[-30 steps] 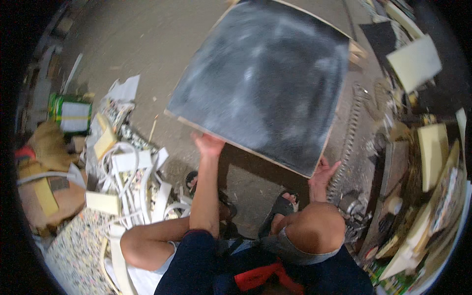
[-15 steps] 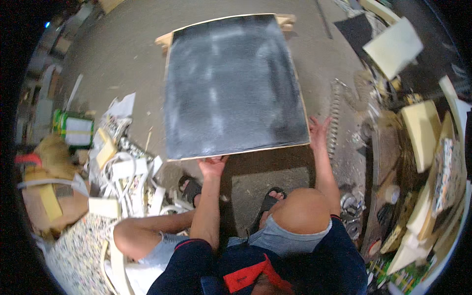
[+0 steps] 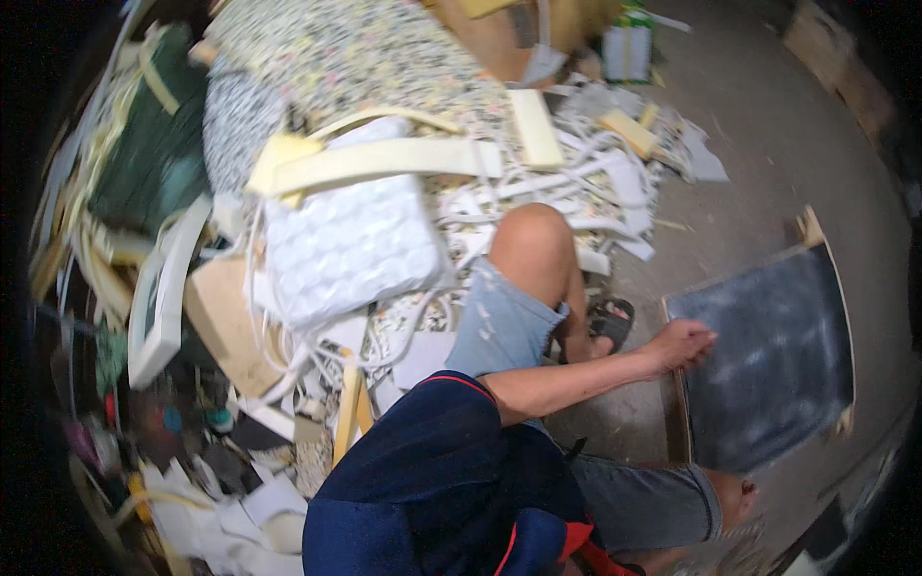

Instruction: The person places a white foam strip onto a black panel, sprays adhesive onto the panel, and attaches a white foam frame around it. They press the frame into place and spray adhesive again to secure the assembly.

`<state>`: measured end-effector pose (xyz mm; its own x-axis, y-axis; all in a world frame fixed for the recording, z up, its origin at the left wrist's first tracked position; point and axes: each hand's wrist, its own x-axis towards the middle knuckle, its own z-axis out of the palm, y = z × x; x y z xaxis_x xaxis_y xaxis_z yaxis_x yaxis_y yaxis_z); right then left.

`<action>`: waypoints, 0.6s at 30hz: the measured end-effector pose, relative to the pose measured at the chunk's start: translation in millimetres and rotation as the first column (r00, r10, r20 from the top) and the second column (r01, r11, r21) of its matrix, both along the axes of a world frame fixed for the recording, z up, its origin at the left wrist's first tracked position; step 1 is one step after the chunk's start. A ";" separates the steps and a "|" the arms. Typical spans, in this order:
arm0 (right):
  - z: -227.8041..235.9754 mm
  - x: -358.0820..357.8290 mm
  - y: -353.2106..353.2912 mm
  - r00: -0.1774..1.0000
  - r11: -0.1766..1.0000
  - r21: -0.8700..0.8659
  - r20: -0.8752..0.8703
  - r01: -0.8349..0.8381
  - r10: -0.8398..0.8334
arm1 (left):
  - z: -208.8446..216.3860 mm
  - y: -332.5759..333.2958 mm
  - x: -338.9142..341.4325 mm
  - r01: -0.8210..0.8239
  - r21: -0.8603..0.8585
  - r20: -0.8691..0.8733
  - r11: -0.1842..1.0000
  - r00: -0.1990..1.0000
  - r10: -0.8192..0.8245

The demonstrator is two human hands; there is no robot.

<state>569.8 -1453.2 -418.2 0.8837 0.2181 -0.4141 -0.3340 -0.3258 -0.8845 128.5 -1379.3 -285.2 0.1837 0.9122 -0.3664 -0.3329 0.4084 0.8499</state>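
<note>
A dark grey, cloth-like panel (image 3: 768, 360) with pale wooden edges is at the right, low over the floor. Pale smudges mark its surface. My left hand (image 3: 680, 346) is at the panel's near edge, its fingers curled closed. Whatever they may hold is hidden, and motion blurs them. My right hand cannot be made out; only bare skin shows beside my right knee (image 3: 732, 497). A dark sandal (image 3: 611, 324) is on my left foot, just short of the panel.
To my left lies a white dimpled foam block (image 3: 351, 250) with a cream foam strip (image 3: 384, 165) across it. White foam scraps (image 3: 615, 187) and speckled foam sheet (image 3: 384, 58) spread around. A white bent frame piece (image 3: 165, 298) stands farther left. A green-and-white package (image 3: 627, 46) stands at the back.
My view has swung left, so the panel now appears at the right and the foam pile fills the middle. My left hand has gone from under the panel's edge to a curled pose over it.
</note>
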 end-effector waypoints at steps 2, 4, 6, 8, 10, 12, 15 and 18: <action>30.1 -26.1 35.7 0.972 0.972 0.072 0.084 -0.224 0.218 | 57.0 -9.2 -43.6 -0.138 0.361 -0.175 0.922 0.961 0.212; 67.1 -55.0 67.2 0.824 0.822 0.129 0.219 -0.555 0.522 | 101.6 -40.2 -97.7 -0.209 0.646 -0.283 0.734 0.828 0.485; 103.0 -77.9 100.3 0.658 0.624 0.212 0.265 -0.753 0.704 | 122.9 -78.3 -157.8 -0.288 0.772 -0.259 0.567 0.672 0.694; 130.3 -100.5 127.4 0.511 0.496 0.163 0.454 -0.853 0.730 | 125.0 -125.2 -222.9 -0.433 0.732 -0.249 0.526 0.549 0.798; 145.2 -124.3 145.5 0.370 0.431 -0.001 0.508 -0.903 0.777 | 118.6 -175.6 -301.3 -0.511 0.745 -0.313 0.429 0.300 0.901; 156.8 -143.8 152.5 0.319 0.368 -0.012 0.474 -0.930 0.821 | 107.7 -251.0 -375.1 -0.780 0.595 -0.203 0.195 0.089 0.975; 171.4 -175.2 164.5 0.203 0.246 -0.029 0.474 -0.969 0.857 | 120.4 -398.3 -481.5 -0.730 0.564 0.018 -0.387 -0.457 0.889; 185.7 -205.6 187.3 0.129 0.158 -0.030 0.440 -0.987 0.889 | 170.5 -544.0 -562.6 -0.385 0.420 0.021 -0.822 -0.901 0.433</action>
